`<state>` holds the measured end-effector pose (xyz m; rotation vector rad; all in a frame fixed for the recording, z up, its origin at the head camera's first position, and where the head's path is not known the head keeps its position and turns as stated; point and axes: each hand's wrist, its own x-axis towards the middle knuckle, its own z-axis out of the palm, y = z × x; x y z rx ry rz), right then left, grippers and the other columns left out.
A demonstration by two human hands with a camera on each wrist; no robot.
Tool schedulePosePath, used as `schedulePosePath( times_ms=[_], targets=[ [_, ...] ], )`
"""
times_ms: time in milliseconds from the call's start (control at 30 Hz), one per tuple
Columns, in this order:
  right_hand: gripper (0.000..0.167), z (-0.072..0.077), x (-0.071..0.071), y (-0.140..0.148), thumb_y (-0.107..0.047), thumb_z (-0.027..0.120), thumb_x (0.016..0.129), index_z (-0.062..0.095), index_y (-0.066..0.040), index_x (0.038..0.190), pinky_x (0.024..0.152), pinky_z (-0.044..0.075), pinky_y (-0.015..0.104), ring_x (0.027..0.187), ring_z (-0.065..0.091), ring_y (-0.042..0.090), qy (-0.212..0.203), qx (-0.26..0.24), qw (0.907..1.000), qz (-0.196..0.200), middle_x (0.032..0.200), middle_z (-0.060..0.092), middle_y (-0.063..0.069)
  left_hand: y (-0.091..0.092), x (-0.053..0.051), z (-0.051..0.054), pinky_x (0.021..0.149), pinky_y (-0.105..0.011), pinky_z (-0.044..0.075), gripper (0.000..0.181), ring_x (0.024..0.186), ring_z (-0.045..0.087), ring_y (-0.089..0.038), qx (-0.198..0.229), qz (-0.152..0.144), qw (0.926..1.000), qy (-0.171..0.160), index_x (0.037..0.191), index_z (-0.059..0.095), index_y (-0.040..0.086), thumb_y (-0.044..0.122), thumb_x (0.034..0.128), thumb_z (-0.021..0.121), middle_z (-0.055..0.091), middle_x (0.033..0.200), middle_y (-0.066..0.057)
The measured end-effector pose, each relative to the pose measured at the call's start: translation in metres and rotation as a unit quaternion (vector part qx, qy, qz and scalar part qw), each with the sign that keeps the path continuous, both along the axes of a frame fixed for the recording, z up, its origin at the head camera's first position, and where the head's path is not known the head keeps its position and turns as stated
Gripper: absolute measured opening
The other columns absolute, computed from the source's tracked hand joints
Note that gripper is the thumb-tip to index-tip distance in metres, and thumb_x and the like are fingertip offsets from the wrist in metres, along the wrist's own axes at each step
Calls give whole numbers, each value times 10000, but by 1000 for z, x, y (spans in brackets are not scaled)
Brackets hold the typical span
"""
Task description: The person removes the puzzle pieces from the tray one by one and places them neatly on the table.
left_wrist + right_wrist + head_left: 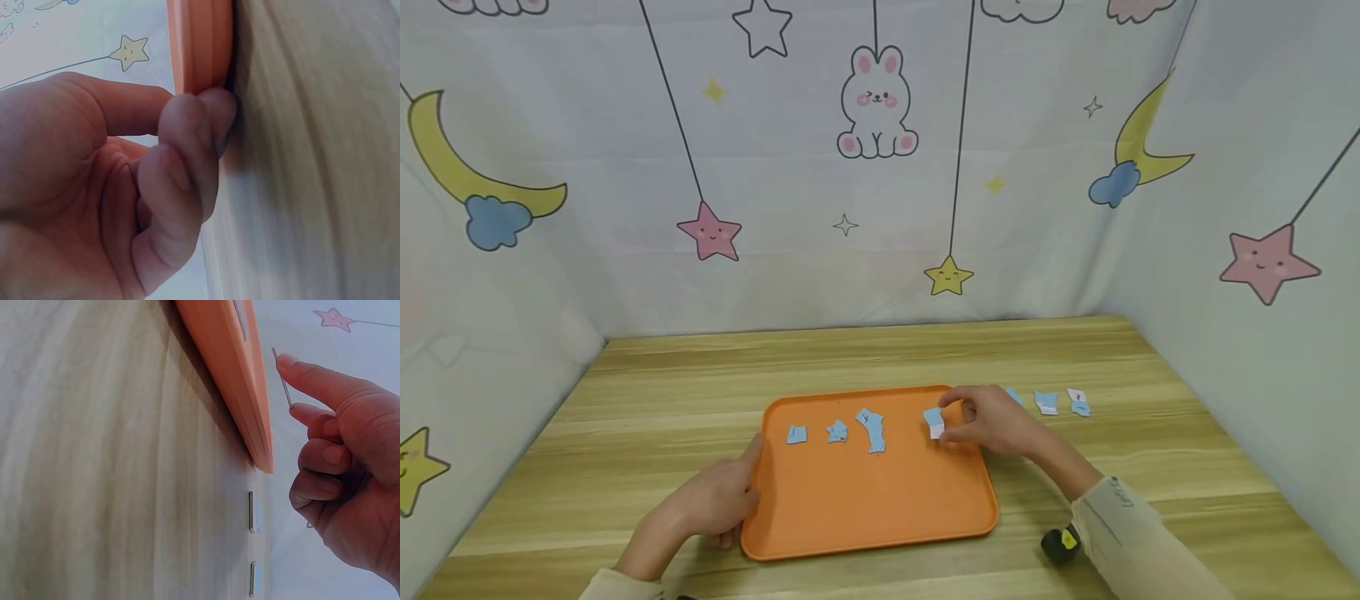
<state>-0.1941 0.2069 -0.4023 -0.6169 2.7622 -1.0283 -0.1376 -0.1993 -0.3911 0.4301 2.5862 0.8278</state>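
Observation:
My left hand holds the left edge of an orange tray, its fingers curled at the rim in the left wrist view. Over the tray's right side, my right hand pinches a thin, flat light-blue and white piece by its edges between thumb and forefinger. In the right wrist view that piece shows edge-on, above the tray. Along the tray's upper part lie a small blue piece, a blue star-like piece and a longer, bent blue piece with dark marks.
Right of the tray, on the wooden table, lie a blue and white piece, another such piece and a blue one partly behind my right hand. A printed cloth backdrop encloses the back and sides.

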Motion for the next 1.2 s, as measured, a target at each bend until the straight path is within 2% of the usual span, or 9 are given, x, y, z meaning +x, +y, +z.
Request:
schedulePosePath(
  times_ms=[500,933,1200],
  targets=[
    [414,-1,11,30,-271,878,861,743,-100,1213,561,340,227,576,368,75,135,-63,9989,-454,629,391,-81,2,1,0,364,-298,470,776,347,521,-100,-68,77,9999,-21,1628,90,-157,-32,973,488,586,510,-56],
    [414,-1,22,61,-240,870,867,734,-53,1210,559,323,223,559,298,47,21,-175,9981,-586,617,323,-93,0,0,0,369,-310,475,778,355,530,-121,-54,86,9999,2,1626,93,-162,-32,965,482,588,521,-57],
    [446,-3,27,71,-278,880,857,737,-42,1208,578,336,232,564,296,47,-89,-83,9981,-611,619,316,-93,1,1,1,369,-307,473,779,355,532,-123,-76,83,9999,11,1629,97,-155,-32,964,485,586,512,-54]
  ],
)
